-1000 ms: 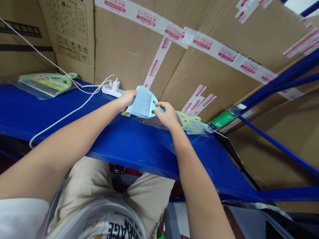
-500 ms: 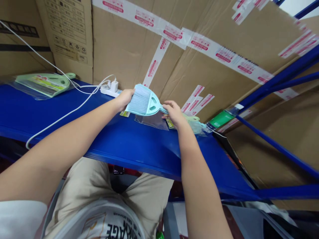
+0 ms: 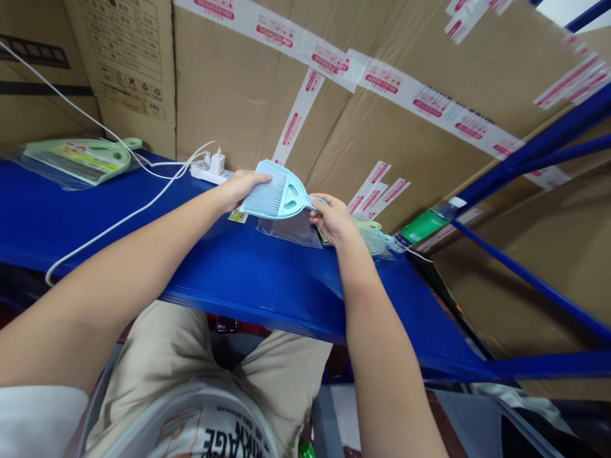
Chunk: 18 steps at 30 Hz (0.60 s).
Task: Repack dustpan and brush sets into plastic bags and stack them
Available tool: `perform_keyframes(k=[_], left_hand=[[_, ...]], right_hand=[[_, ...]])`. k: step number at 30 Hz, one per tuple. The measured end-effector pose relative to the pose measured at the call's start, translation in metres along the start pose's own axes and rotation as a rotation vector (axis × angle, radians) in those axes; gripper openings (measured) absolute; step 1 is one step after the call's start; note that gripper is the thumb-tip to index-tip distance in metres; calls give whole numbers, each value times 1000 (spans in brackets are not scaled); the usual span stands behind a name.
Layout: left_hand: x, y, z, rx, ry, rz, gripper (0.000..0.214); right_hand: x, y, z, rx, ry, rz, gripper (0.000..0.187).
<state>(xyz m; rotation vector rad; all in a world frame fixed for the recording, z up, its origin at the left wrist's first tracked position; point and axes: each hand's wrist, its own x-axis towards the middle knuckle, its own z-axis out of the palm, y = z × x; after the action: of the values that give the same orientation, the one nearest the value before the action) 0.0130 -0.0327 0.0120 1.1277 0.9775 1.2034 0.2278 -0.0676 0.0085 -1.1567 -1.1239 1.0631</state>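
Note:
A light blue dustpan (image 3: 294, 202) with a small brush (image 3: 267, 193) nested in it is held up above the blue shelf. My left hand (image 3: 242, 187) grips its wide end, the thumb lying over the pale bristles. At the narrow end, my right hand (image 3: 333, 218) is closed round the handle. Below the dustpan lies a clear plastic bag (image 3: 293, 230), partly hidden by it. Just past my right hand, a packaged pale green and blue brush set (image 3: 372, 236) rests on the shelf, partly covered by the wrist.
A green-labelled bottle (image 3: 427, 226) leans near the shelf's right end. On the left are another bagged green dustpan (image 3: 79, 159), a white cable (image 3: 119, 219) and a power strip (image 3: 210, 173). Taped cardboard boxes (image 3: 229, 95) stand behind the blue shelf (image 3: 267, 280).
My left thumb has come over the front of the bristles. My right thumb and fingers have closed more firmly round the handle. The dustpan stays nearly in place.

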Motion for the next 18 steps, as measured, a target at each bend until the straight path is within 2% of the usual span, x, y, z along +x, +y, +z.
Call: perform_keyframes(k=[4, 10, 13, 16, 18], left_hand=[[-4, -1, 2, 76, 51, 22, 13], [-5, -1, 4, 102, 34, 100, 15], [-5, 0, 4, 102, 12, 87, 13], [-1, 0, -1, 143, 3, 78, 8], [5, -1, -8, 220, 42, 111, 16]], right_hand=[[-1, 0, 2, -7, -12, 23, 19], [1, 4, 0, 1, -17, -5, 24], [1, 2, 0, 24, -16, -2, 24], [0, -3, 0, 46, 14, -9, 23], [2, -5, -4, 58, 53, -27, 24]])
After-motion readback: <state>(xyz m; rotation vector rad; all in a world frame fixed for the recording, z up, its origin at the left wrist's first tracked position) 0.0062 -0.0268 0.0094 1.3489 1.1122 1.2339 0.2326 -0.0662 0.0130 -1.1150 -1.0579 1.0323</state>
